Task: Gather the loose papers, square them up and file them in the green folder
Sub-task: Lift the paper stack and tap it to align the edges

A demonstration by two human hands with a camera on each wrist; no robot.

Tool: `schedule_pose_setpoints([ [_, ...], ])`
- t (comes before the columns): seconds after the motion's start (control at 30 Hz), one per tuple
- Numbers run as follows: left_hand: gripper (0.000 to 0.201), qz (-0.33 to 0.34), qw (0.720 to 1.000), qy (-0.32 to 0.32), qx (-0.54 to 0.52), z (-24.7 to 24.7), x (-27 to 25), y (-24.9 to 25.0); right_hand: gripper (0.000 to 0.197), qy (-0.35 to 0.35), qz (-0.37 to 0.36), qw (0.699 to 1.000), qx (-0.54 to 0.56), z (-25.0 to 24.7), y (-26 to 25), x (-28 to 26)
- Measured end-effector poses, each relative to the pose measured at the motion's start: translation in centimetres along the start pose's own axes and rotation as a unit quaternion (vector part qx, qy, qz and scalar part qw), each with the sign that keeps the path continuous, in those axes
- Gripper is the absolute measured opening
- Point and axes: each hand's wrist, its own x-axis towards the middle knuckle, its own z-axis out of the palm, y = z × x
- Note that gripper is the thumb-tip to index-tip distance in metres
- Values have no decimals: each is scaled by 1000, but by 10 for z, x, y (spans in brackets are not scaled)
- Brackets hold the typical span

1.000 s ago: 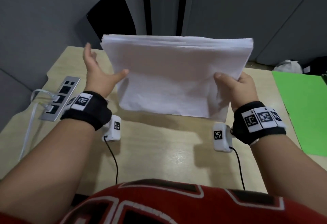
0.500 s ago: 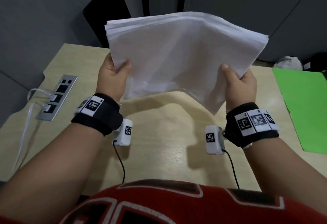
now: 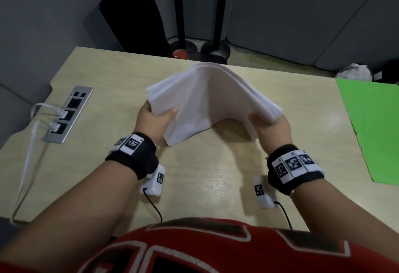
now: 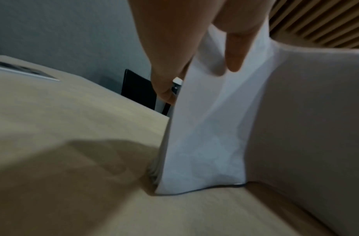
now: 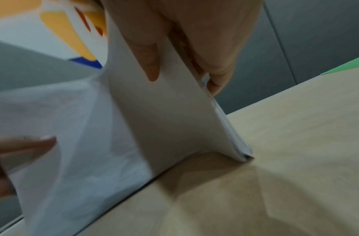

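Fingers of the left hand (image 3: 156, 119) pinch the stack's left edge, thumb on the near face. Between the hands, the papers (image 3: 207, 98) arch upward over the desk (image 3: 216, 175), lower edge touching it: light, limp, likely to fan or slide unless held at both side edges. The right hand (image 3: 271, 128) pinches the right edge; the green folder (image 3: 373, 126) lies flat at far right.

Head camera looks steeply down from above the wearer's chest onto the desk (image 3: 108, 175), both wrists low in frame. Each wrist camera sits close, just above the desktop, aimed along the fingers; all three views share the paper stack (image 3: 207, 100) (image 4: 204, 143) (image 5: 164, 119).
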Motion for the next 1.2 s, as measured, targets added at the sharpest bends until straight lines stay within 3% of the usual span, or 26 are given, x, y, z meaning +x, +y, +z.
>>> schedule_pose_setpoints([
  [0.03,39,-14,1000,7,-6,2,-1,-5,33,2,28,999,-23,2,4,-1],
  [0.1,34,5,1000,18,-13,0,0,-2,29,35,52,998,30,0,5,-1],
  [0.2,31,84,996,22,-26,-13,8,15,10,98,10,976,196,-13,-8,4],
  [0.27,39,105,994,5,-38,-25,17,16,18,89,-23,964,248,-22,-8,8],
  [0.37,44,37,999,-25,-10,-32,23,2,27,16,4,990,137,-23,5,10],
  [0.43,42,3,1000,-28,9,-29,22,-6,22,-2,25,997,67,-20,11,9],
  [0.5,36,21,1000,-18,6,-28,24,-2,14,13,4,993,115,-21,6,7],
  [0.6,39,54,996,-40,-62,-37,30,17,17,35,-38,973,226,-30,-5,12],
  [0.73,62,18,990,-125,-70,-48,35,14,23,-32,-43,980,194,-33,-2,18],
  [0.87,33,15,994,-98,-43,-43,32,12,16,-43,-28,979,196,-33,-2,21],
  [0.97,38,66,990,-95,-78,-47,33,27,18,-33,-54,963,262,-42,-10,26],
  [1.07,58,37,990,-117,-66,-49,35,19,31,-59,-64,978,192,-41,-10,25],
  [1.13,51,-7,994,-104,-17,-44,33,9,27,-85,-60,989,108,-33,-6,22],
  [1.2,40,-26,997,-77,-6,-37,31,3,20,-65,-41,992,105,-28,-3,20],
])
